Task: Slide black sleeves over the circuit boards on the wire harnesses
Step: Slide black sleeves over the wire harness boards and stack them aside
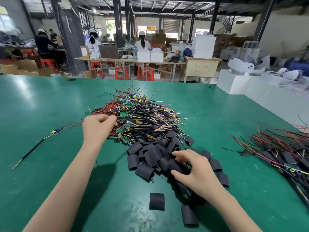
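Head view, green table (50,101). Centre: harness pile (140,114), red/black/yellow wires w/ small green boards mixed in. Just in front of it, touching its near edge: sleeve heap (155,154), short black flattened tubes, loosely stacked. Left hand (98,126) reaches to the pile's left edge, fingers curled w/ tips together at the wires; whether they actually pinch a wire cannot be told (tips blurred). Right hand (194,171) lies on the heap's right side, fingers bent and spread among the sleeves, thumb apart from them; no sleeve is plainly clamped, so grip state cannot be told. Stray sleeves: one flat (156,201) on the table near the viewer, one (189,216) just right of it beside the right forearm, others around the right hand. Far left, well apart from the pile: single harness (36,145), black-jacketed lead w/ a bare board at its upper end. Right edge: second pile (282,153), harnesses w/ black sleeves on them. Background: workers (142,42) seated at benches, red stools (143,74), white boxes (234,84) at right.
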